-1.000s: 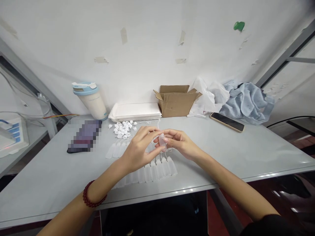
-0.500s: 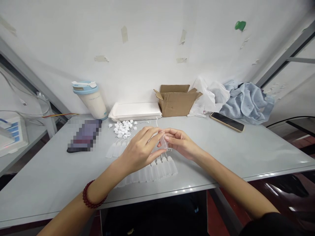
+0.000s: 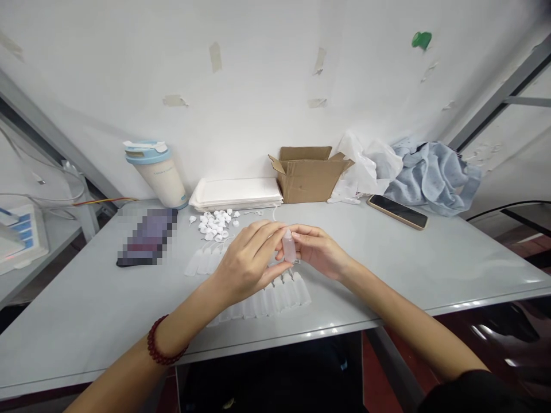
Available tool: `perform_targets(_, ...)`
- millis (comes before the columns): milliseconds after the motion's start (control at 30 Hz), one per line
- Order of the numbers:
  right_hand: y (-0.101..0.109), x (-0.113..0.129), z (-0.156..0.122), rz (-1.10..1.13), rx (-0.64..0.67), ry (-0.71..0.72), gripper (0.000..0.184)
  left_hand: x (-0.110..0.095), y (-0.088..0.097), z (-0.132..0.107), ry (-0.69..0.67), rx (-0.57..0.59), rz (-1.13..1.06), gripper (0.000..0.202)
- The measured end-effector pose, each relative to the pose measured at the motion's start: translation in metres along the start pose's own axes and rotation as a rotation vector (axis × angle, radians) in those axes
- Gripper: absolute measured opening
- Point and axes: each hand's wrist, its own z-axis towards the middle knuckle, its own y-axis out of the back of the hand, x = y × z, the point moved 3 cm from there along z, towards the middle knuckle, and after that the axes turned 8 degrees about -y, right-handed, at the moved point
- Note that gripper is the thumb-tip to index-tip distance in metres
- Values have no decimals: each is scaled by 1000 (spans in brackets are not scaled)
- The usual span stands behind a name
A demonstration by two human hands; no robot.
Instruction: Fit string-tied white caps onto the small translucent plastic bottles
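Note:
A small translucent squeeze bottle [image 3: 290, 249] with a pointed tip stands nearly upright between my two hands, above the table. My left hand [image 3: 250, 255] grips it from the left, its thumb at the base and its fingers near the top. From the other side, my right hand [image 3: 319, 248] pinches it near the neck. Below my hands lies a row of similar bottles [image 3: 262, 303] with thin tubes or cords at their tops. More of these bottles [image 3: 198, 261] lie left of my left hand, partly hidden by it. A pile of small white caps [image 3: 216, 225] sits behind them.
Along the wall stand a tumbler [image 3: 158, 175], a stack of white sheets or envelopes [image 3: 236, 192], an open cardboard box [image 3: 310, 182], white plastic bags [image 3: 365, 166] and a blue cloth [image 3: 433, 178]. A phone [image 3: 398, 212] lies at right, a pixelated dark item [image 3: 148, 236] at left.
The bottle in my hands has turned from tilted to nearly upright, and its pointed tip now shows. Both hands stay in almost the same place.

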Motion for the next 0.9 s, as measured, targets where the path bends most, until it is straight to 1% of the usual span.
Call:
perform_targets(133,-1,-1,0,6,15,-8,18,0,0,1,-28,1,2,49)
perform_targets(233,1,-1,-1,-45,-2,5,19,-1,0,2,-46,-1,16,46)
perform_targets(333,6,4,-2,-161,-15,2,19,-4,0,4,-41,1,7,44)
perform_targets(500,16,19,-10,-446,90,-135,21,-10,-1,7,14,31,-135,42)
perform_targets(567,20,27,-15,-570,134,-196,24,-14,-3,9,27,81,-209,40)
perform_targets(700,26,35,-25,-800,254,-337,30,-23,-11,14,63,264,-334,34)
perform_targets(800,33,34,-29,-917,301,-481,30,-29,-20,17,64,375,-375,32)
perform_targets(900,40,30,-30,-998,323,-576,27,-36,-33,20,54,471,-357,31)
